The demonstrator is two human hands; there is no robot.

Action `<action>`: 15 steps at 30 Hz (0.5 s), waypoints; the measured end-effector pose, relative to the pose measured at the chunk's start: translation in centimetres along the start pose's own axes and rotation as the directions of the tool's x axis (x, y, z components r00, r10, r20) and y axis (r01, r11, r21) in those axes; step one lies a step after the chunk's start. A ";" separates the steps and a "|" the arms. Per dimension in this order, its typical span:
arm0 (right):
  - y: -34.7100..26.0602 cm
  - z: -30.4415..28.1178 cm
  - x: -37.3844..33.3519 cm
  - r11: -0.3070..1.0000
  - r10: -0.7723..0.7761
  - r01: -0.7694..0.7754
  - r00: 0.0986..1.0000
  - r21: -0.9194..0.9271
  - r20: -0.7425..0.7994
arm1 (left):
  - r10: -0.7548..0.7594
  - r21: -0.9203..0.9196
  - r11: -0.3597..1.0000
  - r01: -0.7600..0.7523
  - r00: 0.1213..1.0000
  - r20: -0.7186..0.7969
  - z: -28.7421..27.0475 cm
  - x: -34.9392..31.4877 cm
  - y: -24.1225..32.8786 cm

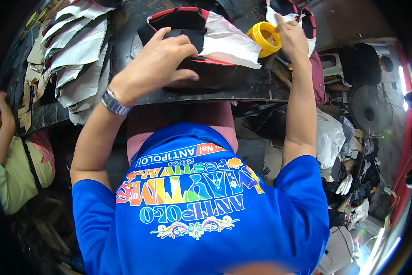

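Note:
My left hand (157,66), a banded watch on its wrist, is over a black piece (176,23) with red edging and a ragged white fabric panel (231,41). Its fingers are spread and bent, with thumb apart, and it grips nothing. Just right of an open yellow jar (263,39) is my right hand (292,36). Its fingers are bent against the white fabric of a second red-edged black piece (309,23); what lies between the fingertips is hidden. The jar tilts toward me and has brownish-yellow stuff inside.
Layered black pieces with frayed white fabric (84,50) overhang the dark table's (146,94) near edge at left. Another person's arm (4,123) shows at far left. On the right are a maroon bundle (318,78), a fan (371,109), white plastic bags (329,137) and a person in black (359,66).

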State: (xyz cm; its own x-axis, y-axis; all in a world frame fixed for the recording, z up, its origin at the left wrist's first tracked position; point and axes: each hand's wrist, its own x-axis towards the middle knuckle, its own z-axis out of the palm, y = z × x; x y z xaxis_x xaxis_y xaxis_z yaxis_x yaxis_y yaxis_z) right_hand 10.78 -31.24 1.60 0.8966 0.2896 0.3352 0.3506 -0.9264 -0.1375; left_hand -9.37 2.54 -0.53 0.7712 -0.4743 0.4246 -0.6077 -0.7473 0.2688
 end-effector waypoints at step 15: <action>-13.7 -2.5 -12.0 0.624 -0.461 0.372 0.885 0.687 -0.061 | 0.133 0.236 0.969 -0.080 0.966 -0.219 4.7 -1.5 -1.1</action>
State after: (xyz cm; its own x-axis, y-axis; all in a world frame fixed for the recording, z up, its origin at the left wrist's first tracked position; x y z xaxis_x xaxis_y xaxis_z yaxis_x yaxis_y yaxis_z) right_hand -5.39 -22.63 1.76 0.6155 0.6685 0.4174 0.7386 -0.3046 -0.6014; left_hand -8.96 1.94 -5.55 0.6227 -0.4560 0.6359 -0.6057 -0.7954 0.0227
